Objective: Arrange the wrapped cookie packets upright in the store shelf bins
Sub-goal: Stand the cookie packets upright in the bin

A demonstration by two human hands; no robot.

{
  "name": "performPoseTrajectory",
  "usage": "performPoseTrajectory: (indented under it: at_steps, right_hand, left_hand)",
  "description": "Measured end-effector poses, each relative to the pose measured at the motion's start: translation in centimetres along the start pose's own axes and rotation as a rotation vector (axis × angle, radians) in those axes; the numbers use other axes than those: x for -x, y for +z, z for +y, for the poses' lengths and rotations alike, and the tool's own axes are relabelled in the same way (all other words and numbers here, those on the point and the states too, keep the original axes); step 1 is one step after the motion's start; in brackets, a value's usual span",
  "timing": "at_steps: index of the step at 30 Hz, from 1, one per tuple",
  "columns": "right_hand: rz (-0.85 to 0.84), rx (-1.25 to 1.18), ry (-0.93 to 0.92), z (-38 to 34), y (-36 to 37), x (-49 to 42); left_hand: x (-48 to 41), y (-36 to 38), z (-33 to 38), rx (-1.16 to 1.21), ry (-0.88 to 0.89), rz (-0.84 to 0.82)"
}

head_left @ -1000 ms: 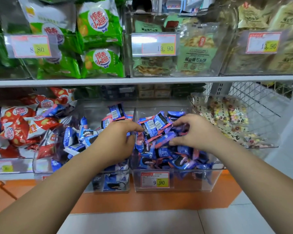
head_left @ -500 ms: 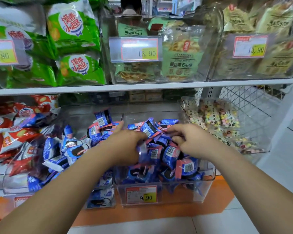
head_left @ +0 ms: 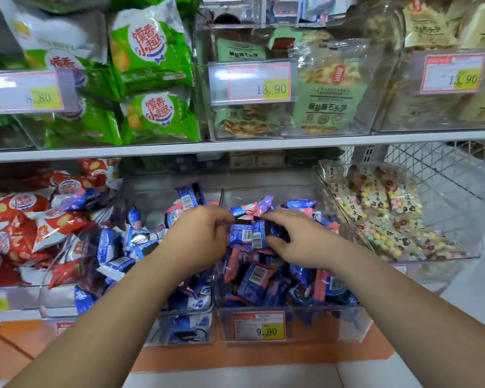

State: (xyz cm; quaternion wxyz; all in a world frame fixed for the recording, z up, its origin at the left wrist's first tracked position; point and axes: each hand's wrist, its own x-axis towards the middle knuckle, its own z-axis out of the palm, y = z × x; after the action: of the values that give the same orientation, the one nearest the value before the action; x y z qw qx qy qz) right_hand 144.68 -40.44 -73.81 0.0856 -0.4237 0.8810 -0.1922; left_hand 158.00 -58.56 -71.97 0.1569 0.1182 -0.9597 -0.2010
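Blue and pink wrapped cookie packets (head_left: 256, 281) fill a clear bin (head_left: 331, 323) with a 9.90 tag on the lower shelf. To its left a second clear bin (head_left: 179, 329) holds blue and white cookie packets (head_left: 115, 247). My left hand (head_left: 199, 236) and my right hand (head_left: 300, 242) meet over the top of the right bin. Between them stands a small bunch of blue packets (head_left: 247, 233) with barcodes facing me. Fingers of both hands curl round that bunch, left from the left side, right from the right side.
Red snack bags (head_left: 20, 228) fill the bin at far left. A clear bin of pastel candy packs (head_left: 387, 219) stands at right, beside a wire mesh panel (head_left: 437, 169). The upper shelf (head_left: 235, 147) carries bins of green snack bags (head_left: 151, 79) and cracker packs (head_left: 328, 102).
The camera view has dropped and shifted a little. Both hands have drawn closer together on top of the right bin and now hold a bunch of blue packets between them.
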Motion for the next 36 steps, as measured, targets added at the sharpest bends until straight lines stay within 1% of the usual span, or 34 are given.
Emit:
performPoseTrajectory:
  at_steps: [2, 4, 6, 7, 9, 10, 11, 12, 13, 14, 15, 18, 19, 22, 24, 27, 28, 30, 32, 34, 35, 36]
  right_hand:
    - [0.040, -0.028, -0.001, -0.5, -0.2, 0.3]
    - [0.007, -0.177, 0.035, -0.6, -0.7, 0.9]
    - [-0.034, -0.357, 0.033, -0.9, -1.3, 1.9]
    - [-0.005, -0.445, 0.034, -1.0, -1.8, 2.5]
    - [0.166, -0.561, 0.068, -0.4, -2.8, 3.0]
    - [0.277, -0.505, 0.102, 0.3, -3.3, 3.0]
    - [0.364, -0.349, 0.142, 1.3, -3.9, 2.9]
    - [0.408, -0.119, 0.179, 2.1, -4.5, 3.0]
    - [0.409, 0.099, 0.217, 2.8, -4.9, 3.2]
    - [0.382, 0.218, 0.251, 3.4, -5.1, 3.4]
    - [0.342, 0.212, 0.289, 4.0, -5.1, 3.5]
    - [0.246, -0.053, 0.319, 5.2, -4.4, 4.0]
    - [0.256, -0.124, 0.316, 5.7, -4.1, 4.1]
    - [0.379, -0.272, 0.281, 7.0, -3.7, 4.0]
    - [0.398, -0.302, 0.278, 7.4, -3.4, 4.1]
    - [0.395, -0.278, 0.274, 7.8, -3.1, 3.9]
    - [0.387, -0.264, 0.274, 7.8, -3.1, 3.9]
    - [0.366, -0.222, 0.272, 7.6, -3.2, 3.8]
    - [0.349, -0.176, 0.242, 7.2, -3.3, 3.8]
    - [0.352, -0.138, 0.212, 7.0, -3.4, 3.8]
    - [0.354, -0.121, 0.201, 7.0, -3.4, 3.7]
    - [0.354, -0.115, 0.196, 7.1, -3.4, 3.7]
  left_hand:
    - [-0.1, 0.0, -0.4, 0.011, -0.010, 0.002]
    - [-0.2, 0.1, -0.6, -0.005, 0.010, 0.007]
    - [-0.2, 0.1, -0.4, -0.035, 0.068, 0.004]
    - [-0.2, 0.0, -0.2, -0.042, 0.097, -0.002]
    - [-0.3, -0.1, 0.2, -0.038, 0.137, -0.016]
    - [-0.5, -0.1, 0.4, -0.033, 0.151, -0.028]
    - [-0.8, 0.0, 0.6, -0.036, 0.164, -0.047]
    - [-1.4, 0.1, 1.0, -0.051, 0.173, -0.076]
    - [-2.1, 0.4, 1.5, -0.077, 0.169, -0.123]
    - [-2.9, 0.8, 2.1, -0.098, 0.164, -0.184]
    - [-3.8, 1.3, 2.7, -0.117, 0.162, -0.258]
    - [-6.5, 3.4, 4.5, -0.152, 0.223, -0.481]
    - [-7.2, 4.0, 5.0, -0.160, 0.239, -0.536]
    - [-8.7, 5.3, 5.1, -0.121, 0.236, -0.641]
    - [-8.6, 5.3, 4.8, -0.072, 0.247, -0.635]
    - [-8.2, 3.7, 4.5, -0.030, 0.271, -0.631]
    - [-8.2, 3.1, 4.5, 0.016, 0.262, -0.636]
    - [-8.7, 2.1, 4.5, 0.161, 0.201, -0.628]
    - [-9.7, 2.0, 4.5, 0.269, 0.129, -0.532]
    - [-11.6, 3.0, 4.4, 0.197, 0.147, -0.366]
    - [-12.5, 3.7, 4.6, 0.107, 0.173, -0.306]
    - [-13.1, 4.4, 5.0, 0.035, 0.193, -0.292]
